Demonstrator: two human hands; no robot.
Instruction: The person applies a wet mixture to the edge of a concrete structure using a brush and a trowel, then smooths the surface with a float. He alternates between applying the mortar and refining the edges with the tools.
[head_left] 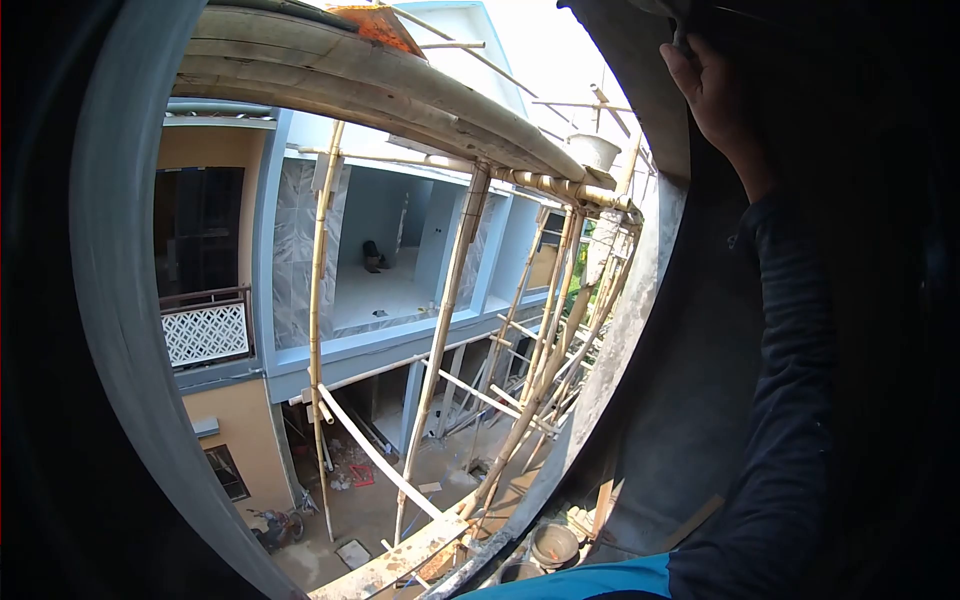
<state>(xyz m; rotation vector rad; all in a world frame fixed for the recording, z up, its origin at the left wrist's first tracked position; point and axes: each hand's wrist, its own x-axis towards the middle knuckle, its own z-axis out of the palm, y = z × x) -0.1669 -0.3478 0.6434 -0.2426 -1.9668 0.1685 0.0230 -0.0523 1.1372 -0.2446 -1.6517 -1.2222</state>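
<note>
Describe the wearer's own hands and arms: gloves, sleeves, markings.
Right hand: bare, no glove. Long, dark, near-black or navy sleeve, creased, ending at the wrist; no clear markings. Bright blue cloth by the upper arm. Left hand and arm aren't in view.

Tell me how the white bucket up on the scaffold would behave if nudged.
The white bucket would probably tip fairly readily, since its base looks narrower than its rim. Tapered and round, it might roll in an arc once on its side. Its wall looks smooth and holds its shape, so likely stiff; its weight I can't judge, as the contents are hidden.
</note>
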